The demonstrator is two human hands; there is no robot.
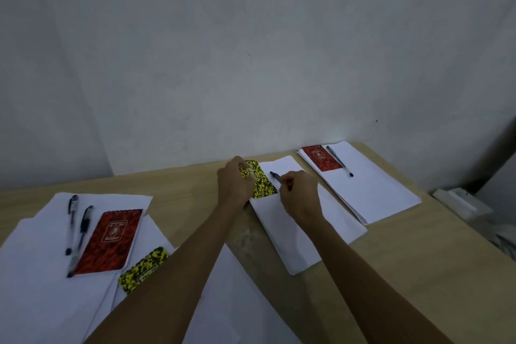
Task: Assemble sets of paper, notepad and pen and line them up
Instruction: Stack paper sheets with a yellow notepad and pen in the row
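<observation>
On the middle sheet of paper point(296, 234) lies a yellow-and-black notepad point(262, 183) at its far left corner. My left hand point(234, 181) grips that notepad by its left edge. My right hand point(300, 198) pinches a dark pen point(275, 175) just right of the notepad, its tip pointing away from me over the paper. At the far right lies a set: paper point(371, 190), red notepad point(322, 158) and pen point(339, 160). At the left, loose sheets point(42, 274) carry two pens point(76, 232), a red notepad point(110, 241) and a second yellow-and-black notepad point(143, 269).
The wooden table point(178, 190) ends against a grey wall at the back. Its right edge runs diagonally, with white objects point(460, 201) beyond it. Bare wood shows between the left pile and the middle paper.
</observation>
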